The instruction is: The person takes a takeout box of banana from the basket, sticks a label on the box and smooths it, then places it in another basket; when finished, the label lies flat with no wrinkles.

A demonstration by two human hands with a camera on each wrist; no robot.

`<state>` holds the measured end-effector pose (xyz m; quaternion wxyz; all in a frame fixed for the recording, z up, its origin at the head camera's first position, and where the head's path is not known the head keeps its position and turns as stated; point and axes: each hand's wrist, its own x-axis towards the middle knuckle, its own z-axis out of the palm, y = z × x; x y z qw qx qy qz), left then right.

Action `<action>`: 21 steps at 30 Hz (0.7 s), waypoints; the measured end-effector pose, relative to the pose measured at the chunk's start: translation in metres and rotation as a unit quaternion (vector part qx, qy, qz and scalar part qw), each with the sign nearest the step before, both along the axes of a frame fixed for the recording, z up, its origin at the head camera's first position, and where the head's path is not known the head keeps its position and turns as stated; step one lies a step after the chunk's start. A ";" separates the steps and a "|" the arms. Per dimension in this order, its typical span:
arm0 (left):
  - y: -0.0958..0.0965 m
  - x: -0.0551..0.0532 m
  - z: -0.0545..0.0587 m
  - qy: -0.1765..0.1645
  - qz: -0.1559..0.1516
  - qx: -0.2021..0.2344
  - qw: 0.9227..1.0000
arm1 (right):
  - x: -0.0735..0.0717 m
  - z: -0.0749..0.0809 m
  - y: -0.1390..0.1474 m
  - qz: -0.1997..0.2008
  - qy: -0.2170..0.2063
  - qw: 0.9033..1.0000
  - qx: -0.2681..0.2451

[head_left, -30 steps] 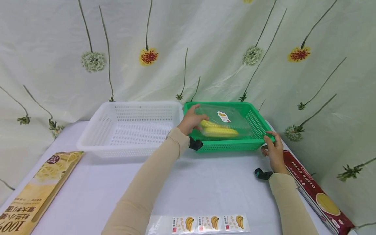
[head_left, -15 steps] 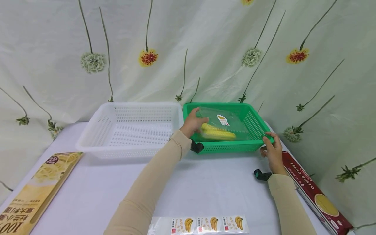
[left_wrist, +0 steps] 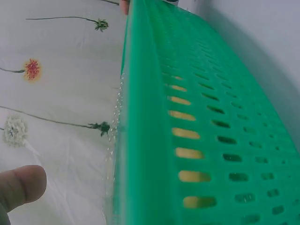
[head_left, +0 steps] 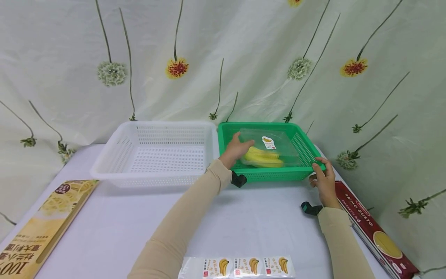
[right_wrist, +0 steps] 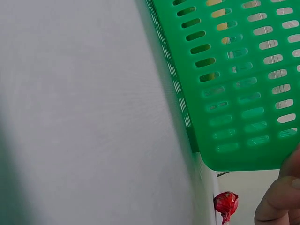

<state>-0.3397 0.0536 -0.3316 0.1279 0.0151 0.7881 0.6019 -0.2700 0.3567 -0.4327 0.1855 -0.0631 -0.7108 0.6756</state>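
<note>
A clear plastic box (head_left: 287, 149) with a banana sticker (head_left: 268, 142) on its lid lies in the green basket (head_left: 268, 176). Yellow bananas (head_left: 263, 159) show through the plastic. My left hand (head_left: 237, 149) is over the basket's left end, beside the box, thumb stretched out. In the left wrist view that thumb (left_wrist: 26, 185) stands apart from the green rim; the other fingers are hidden there. With my right hand (head_left: 324, 176) I hold the basket's front right corner, fingers on the rim and thumb in front. Part of this hand (right_wrist: 283, 199) also shows below the corner in the right wrist view.
A white basket (head_left: 156, 176) stands left of the green one. A yellow pasta pack (head_left: 48, 224) lies at the left, a red spaghetti pack (head_left: 373, 226) at the right. A strip of banana stickers (head_left: 247, 267) lies at the front edge. A flowered cloth (head_left: 198, 93) hangs behind.
The box has settled lower and flatter into the green basket. My left hand has let go of it and shifted slightly right. The right hand keeps its hold on the corner.
</note>
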 end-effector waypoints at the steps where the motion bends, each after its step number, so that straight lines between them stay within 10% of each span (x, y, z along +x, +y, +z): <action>1: 0.001 0.000 -0.001 -0.001 -0.002 0.002 1.000 | 0.000 0.000 0.000 0.000 -0.001 1.000 -0.001; 21: 0.007 -0.008 -0.014 -0.014 0.017 0.000 1.000 | 0.000 0.002 -0.001 -0.006 -0.009 1.000 0.004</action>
